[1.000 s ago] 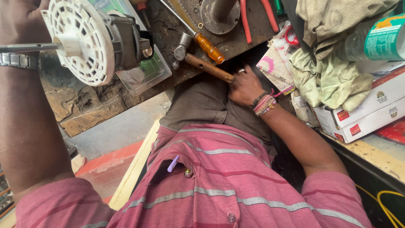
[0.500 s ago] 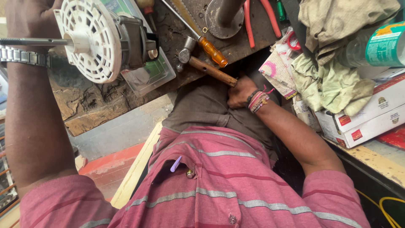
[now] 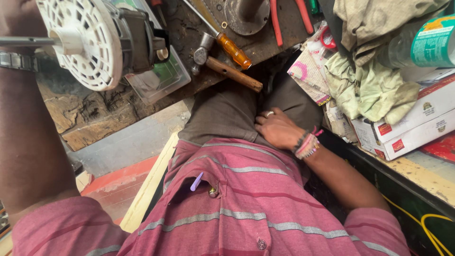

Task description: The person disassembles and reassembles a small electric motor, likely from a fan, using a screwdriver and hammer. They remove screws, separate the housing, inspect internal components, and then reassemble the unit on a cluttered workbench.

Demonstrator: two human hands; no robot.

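My left hand [image 3: 13,19] is at the top left edge, mostly cut off, closed around a thin metal shaft [image 3: 26,41] that runs into the hub of a white slotted fan [image 3: 78,45] on a grey electric motor [image 3: 137,40]. A metal watch [image 3: 16,61] sits on that wrist. My right hand [image 3: 279,128], with a ring and coloured wrist bands, lies flat on my brown trousers [image 3: 222,114] and holds nothing. Just above it lies a hammer with a wooden handle [image 3: 234,74], apart from the hand.
On the dark worn bench [image 3: 189,28] lie an orange-handled screwdriver [image 3: 232,50], red-handled pliers [image 3: 275,21], a round metal base [image 3: 246,16] and a clear plastic box [image 3: 159,80]. At right are rags [image 3: 374,85], a green-labelled bottle [image 3: 426,45] and white cartons [image 3: 417,123].
My right hand has left the end of the hammer's wooden handle and dropped onto my lap. The motor and fan have stayed in my left hand, shifting a little right.
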